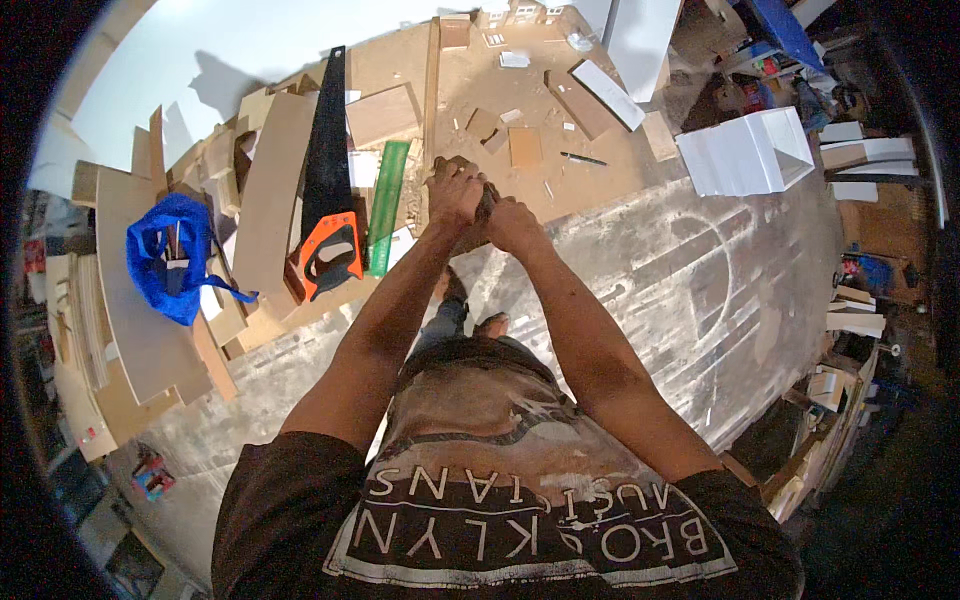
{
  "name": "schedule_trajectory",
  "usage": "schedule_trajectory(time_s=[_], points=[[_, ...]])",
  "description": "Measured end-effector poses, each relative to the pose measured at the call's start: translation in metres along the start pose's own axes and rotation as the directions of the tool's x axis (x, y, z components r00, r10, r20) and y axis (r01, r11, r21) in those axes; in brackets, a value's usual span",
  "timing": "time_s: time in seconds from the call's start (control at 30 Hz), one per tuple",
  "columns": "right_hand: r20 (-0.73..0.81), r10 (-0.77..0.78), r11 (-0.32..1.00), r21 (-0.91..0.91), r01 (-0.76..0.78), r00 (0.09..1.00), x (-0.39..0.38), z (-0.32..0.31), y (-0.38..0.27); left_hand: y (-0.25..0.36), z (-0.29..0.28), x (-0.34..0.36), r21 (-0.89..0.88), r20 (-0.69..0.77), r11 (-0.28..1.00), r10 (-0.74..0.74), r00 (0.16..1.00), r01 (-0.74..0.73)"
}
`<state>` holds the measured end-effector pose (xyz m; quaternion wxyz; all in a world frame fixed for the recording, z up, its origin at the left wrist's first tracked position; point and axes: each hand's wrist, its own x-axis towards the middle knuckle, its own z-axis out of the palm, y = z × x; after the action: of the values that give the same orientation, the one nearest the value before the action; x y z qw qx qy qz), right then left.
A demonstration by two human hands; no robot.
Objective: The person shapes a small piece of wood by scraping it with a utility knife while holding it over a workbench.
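Note:
My two hands are together at the front edge of the workbench (pixel 586 174). My left hand (pixel 455 193) has its fingers curled over a small brown piece, partly hidden. My right hand (pixel 513 224), just to its right, grips a dark object (pixel 487 203) that I cannot make out. Left of my hands lie a green straightedge (pixel 388 200) and a handsaw (pixel 328 250) with an orange and black handle. Beyond them are small brown offcuts (pixel 525 147), a pen (pixel 583 158) and a white strip (pixel 607 95).
Several boards (pixel 270 190) and a blue bag (pixel 170 250) crowd the left. A white open box (pixel 740 152) sits at the right. More stacked pieces (pixel 855 320) line the far right. My feet stand on the scuffed grey floor (pixel 680 290) below the bench.

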<state>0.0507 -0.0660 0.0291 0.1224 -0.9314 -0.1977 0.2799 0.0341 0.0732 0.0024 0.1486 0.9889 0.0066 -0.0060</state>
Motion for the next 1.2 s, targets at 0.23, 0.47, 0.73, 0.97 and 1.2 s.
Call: schedule_trajectory(time_s=[0.23,0.47,0.73,0.97,1.2], points=[[0.016,0.124,0.984,0.130,-0.125,0.992,-0.024,0.006,0.006,-0.001,0.007,0.006,0.021,-0.098,1.000,0.006,0.995,-0.004],[-0.037,-0.020,0.999,-0.026,0.020,0.999,-0.043,0.050,0.069,0.032,-0.017,0.005,0.150,0.066,0.984,0.085,0.994,-0.094],[-0.225,-0.169,0.985,-0.001,0.173,0.960,-0.044,0.020,0.048,0.009,-0.004,-0.022,-0.111,-0.102,0.993,-0.044,0.994,0.032],[-0.204,-0.061,0.978,0.181,0.099,0.977,-0.005,0.015,0.022,-0.004,0.005,-0.019,-0.140,-0.137,0.990,0.004,0.991,-0.023],[-0.140,-0.078,0.990,0.108,0.094,0.987,0.003,0.011,0.015,0.001,0.005,-0.017,-0.176,-0.154,0.984,-0.052,0.987,0.024]])
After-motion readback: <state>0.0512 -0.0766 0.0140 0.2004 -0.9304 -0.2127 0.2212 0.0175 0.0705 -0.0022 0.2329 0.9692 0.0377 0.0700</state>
